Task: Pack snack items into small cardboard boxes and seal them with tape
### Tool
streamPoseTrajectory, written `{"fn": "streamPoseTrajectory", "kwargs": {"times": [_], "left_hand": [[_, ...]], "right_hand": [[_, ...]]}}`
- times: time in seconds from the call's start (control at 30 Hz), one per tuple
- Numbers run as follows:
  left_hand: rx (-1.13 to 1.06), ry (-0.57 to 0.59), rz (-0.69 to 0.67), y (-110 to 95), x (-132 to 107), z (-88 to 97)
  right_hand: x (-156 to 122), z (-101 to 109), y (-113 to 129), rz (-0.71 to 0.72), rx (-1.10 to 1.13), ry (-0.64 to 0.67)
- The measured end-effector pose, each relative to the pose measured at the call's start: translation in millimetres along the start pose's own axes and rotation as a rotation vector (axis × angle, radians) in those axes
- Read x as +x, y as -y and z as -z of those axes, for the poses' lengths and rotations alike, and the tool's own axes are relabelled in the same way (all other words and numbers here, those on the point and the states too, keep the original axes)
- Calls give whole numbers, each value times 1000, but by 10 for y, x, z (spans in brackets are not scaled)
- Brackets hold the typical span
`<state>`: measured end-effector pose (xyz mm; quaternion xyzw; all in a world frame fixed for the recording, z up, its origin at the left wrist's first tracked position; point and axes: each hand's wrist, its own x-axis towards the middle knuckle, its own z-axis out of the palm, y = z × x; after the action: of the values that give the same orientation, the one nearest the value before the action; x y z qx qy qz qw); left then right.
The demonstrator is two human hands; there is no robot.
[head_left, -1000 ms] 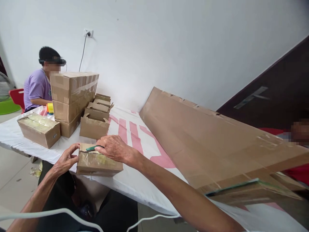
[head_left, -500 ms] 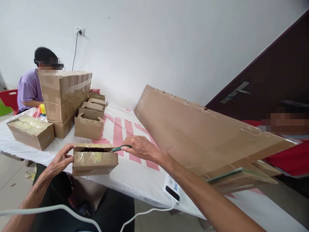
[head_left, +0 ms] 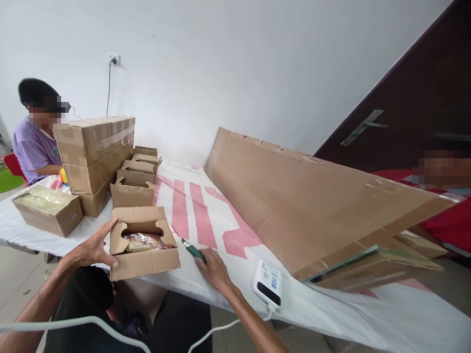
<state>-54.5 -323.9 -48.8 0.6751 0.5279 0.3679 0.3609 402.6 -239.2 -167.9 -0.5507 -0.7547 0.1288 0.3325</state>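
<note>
An opened cardboard box sits at the table's front edge with its flaps folded out. Inside it lie shiny plastic-wrapped packets. My left hand grips the box's left side, thumb on the front flap and fingers at the back. To the right of the box, my right hand is closed around a green utility knife, whose tip points up and left, just above or on the tablecloth; I cannot tell whether it touches.
Stacked taped boxes and a row of opened boxes stand at the left. A closed box lies nearer. A large cardboard sheet leans at the right, near a white cabled device. A person sits at far left.
The box's flaps have come open, showing the packets inside. My right hand has drawn the knife away from the box, down towards the front edge of the table.
</note>
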Motion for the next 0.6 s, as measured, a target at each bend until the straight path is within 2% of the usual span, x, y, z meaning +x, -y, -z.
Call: {"fn": "streamPoseTrajectory", "kwargs": {"times": [0.07, 0.17, 0.23, 0.27, 0.37, 0.43, 0.5, 0.6], "left_hand": [[35, -14, -17, 0, 17, 2], [75, -8, -18, -3, 53, 10], [114, 13, -12, -14, 72, 20], [131, 24, -10, -19, 78, 25], [142, 42, -9, -6, 85, 41], [120, 38, -11, 37, 86, 43], [92, 24, -8, 99, 83, 31], [54, 7, 0, 181, 68, -20]], "right_hand": [[126, 102, 222, 24, 43, -42], [365, 311, 862, 207, 157, -84], [498, 392, 1365, 397, 194, 27], [557, 407, 1596, 486, 185, 123], [741, 381, 2079, 602, -5, 430], [874, 349, 2205, 599, -125, 595], [989, 333, 2221, 599, -154, 709], [1087, 319, 2171, 633, -89, 773]]}}
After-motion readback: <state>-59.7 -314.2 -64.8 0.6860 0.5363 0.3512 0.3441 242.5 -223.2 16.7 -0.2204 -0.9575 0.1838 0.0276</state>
